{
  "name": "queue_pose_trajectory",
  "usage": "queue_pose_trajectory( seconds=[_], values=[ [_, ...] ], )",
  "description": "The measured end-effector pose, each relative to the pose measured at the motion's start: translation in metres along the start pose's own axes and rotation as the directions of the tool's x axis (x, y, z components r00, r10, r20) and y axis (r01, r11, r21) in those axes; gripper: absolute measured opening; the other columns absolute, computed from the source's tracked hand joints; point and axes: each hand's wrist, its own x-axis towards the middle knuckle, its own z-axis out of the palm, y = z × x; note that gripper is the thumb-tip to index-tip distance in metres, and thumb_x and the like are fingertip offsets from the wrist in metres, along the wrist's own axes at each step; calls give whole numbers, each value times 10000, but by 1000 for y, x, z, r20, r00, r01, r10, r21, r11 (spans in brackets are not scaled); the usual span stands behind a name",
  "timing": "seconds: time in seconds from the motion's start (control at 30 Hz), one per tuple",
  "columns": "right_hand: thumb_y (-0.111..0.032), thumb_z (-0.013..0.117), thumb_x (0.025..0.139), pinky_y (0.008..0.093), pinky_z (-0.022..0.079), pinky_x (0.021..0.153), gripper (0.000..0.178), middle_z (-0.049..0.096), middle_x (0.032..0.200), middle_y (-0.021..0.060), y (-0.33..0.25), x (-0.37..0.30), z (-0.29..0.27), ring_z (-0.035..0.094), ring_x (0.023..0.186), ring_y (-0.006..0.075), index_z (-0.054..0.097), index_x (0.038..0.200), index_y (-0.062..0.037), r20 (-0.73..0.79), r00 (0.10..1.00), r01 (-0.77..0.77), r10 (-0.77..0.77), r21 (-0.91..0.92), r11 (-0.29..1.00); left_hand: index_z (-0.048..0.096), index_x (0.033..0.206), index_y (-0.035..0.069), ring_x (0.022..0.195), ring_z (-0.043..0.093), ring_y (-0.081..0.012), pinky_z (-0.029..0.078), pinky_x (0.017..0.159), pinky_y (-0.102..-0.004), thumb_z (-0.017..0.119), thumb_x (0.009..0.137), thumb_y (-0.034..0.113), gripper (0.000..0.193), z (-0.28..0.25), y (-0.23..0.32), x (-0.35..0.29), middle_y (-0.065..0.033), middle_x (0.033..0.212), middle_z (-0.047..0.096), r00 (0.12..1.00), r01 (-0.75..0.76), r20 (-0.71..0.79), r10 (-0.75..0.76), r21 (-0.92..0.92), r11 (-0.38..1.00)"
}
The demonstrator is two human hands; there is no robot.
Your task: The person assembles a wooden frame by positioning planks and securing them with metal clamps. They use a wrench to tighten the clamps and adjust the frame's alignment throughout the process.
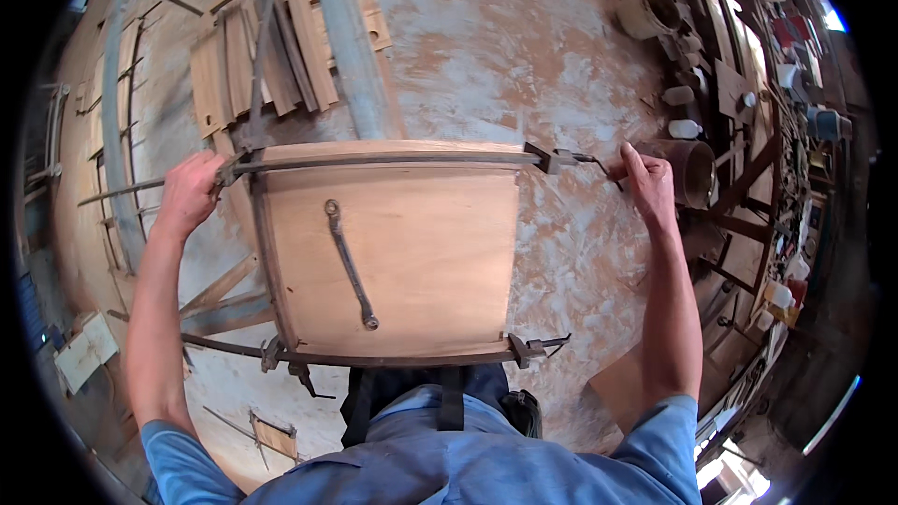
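A wooden panel in a frame (pixel 440 252) lies flat in front of me, gripped by metal bar clamps. One bar clamp (pixel 393 160) runs across its far side, and a near bar clamp (pixel 402 360) spans the edge closest to my body. Another dark bar (pixel 268 262) follows the left side. My left hand (pixel 191 193) is closed around the far clamp's left end, beside its jaw. At the opposite end, my right hand (pixel 647 183) grips the bent crank handle of the same clamp's screw. A double-ended ring spanner (pixel 350 266) rests slantwise on the panel.
Several wooden boards (pixel 281 47) lie beyond the panel at far left, beside a blue-grey beam (pixel 351 37). On the right stand a rusty cylindrical container (pixel 690 173), a pale bucket (pixel 645 12) and a cluttered rack (pixel 762 168). A loose board (pixel 617 388) lies near my right elbow.
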Motion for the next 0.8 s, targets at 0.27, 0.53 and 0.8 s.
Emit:
queue_pose_trajectory(
  seconds=[0.27, 0.53, 0.8],
  values=[
    [-478, 570, 906, 378, 496, 891, 625, 679, 1054, 248, -85, 30, 71, 653, 1040, 327, 589, 1210, 67, 520, 854, 269, -35, -383, 884, 618, 963, 94, 802, 604, -310, 492, 671, -429, 616, 708, 13, 267, 5, 0, -4, -93, 784, 573, 994, -41, -93, 49, 89, 995],
    [-398, 656, 855, 381, 462, 976, 676, 633, 1187, 262, -55, 20, 82, 613, 1135, 338, 493, 1341, 43, 396, 907, 279, -142, -311, 908, 610, 930, 87, 722, 573, -289, 465, 618, -406, 642, 726, 62, 208, 13, 6, -17, -86, 750, 539, 967, -58, -242, 82, 105, 993],
    [-327, 711, 829, 385, 425, 1024, 740, 581, 1265, 261, -28, 7, 83, 547, 1216, 344, 421, 1398, 47, 295, 887, 436, -356, -277, 856, 635, 904, 132, 688, 560, -231, 431, 591, -357, 625, 753, 94, 156, 14, 15, -32, -36, 715, 506, 942, -17, -326, 81, 194, 981]
  ],
)
